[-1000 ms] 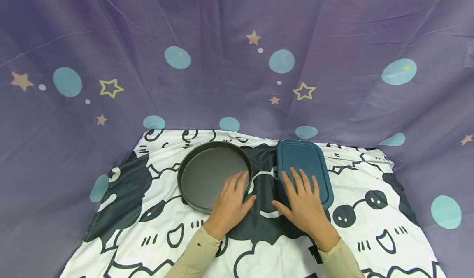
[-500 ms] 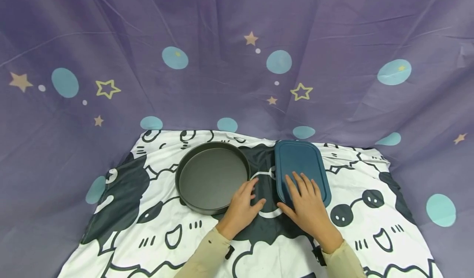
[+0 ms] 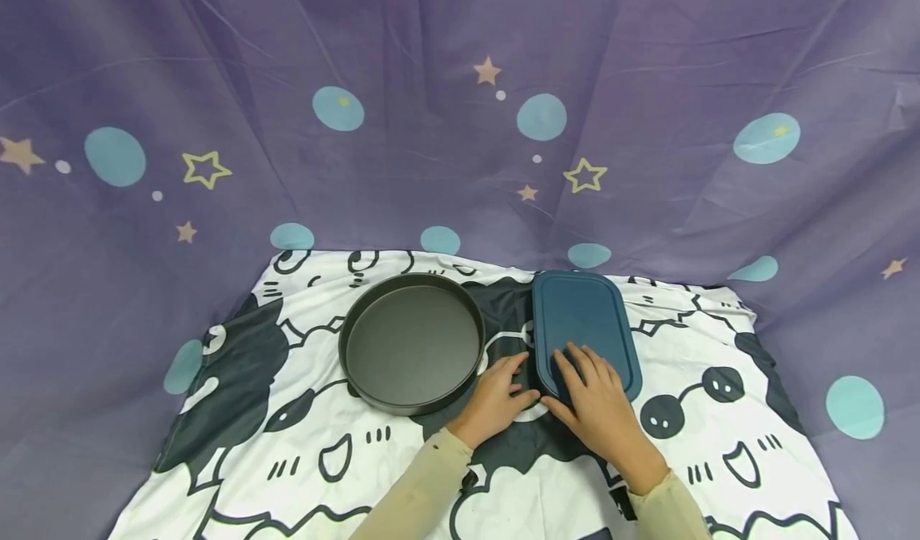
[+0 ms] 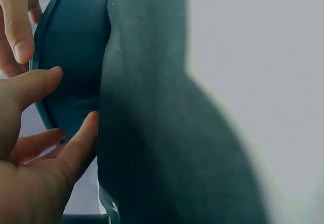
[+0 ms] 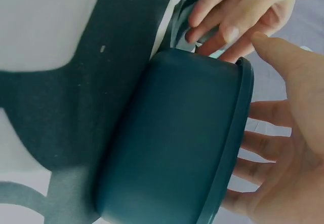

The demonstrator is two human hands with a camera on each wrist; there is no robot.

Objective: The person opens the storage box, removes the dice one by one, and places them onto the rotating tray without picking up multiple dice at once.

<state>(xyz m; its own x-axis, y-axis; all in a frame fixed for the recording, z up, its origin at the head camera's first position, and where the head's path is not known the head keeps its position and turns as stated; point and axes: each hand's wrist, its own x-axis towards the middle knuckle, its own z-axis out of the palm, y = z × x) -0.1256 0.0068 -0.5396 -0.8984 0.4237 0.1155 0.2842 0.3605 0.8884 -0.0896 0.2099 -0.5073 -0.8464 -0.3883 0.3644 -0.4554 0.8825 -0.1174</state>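
A dark blue rectangular food container (image 3: 580,316) with a rimmed lid stands on the patterned cloth. My right hand (image 3: 602,404) lies over the lid's near end, fingers spread and thumb by the near left corner. In the right wrist view, the container's side wall (image 5: 172,138) shows, with my right hand (image 5: 293,148) beyond the lid's rim. My left hand (image 3: 496,400) is just left of the container, its thumb close to the right thumb. In the left wrist view, the left hand's (image 4: 35,148) fingertips come right up to the container's wall (image 4: 76,36).
A round dark grey baking pan (image 3: 412,344) sits to the left of the container. Beneath both is a black-and-white cartoon cloth (image 3: 316,436). A purple curtain (image 3: 402,164) with stars and blue ovals hangs behind.
My left hand has moved right, from over the pan's rim to the container's left side. The right hand has slid slightly toward the lid's near end. Pan and container stay put.
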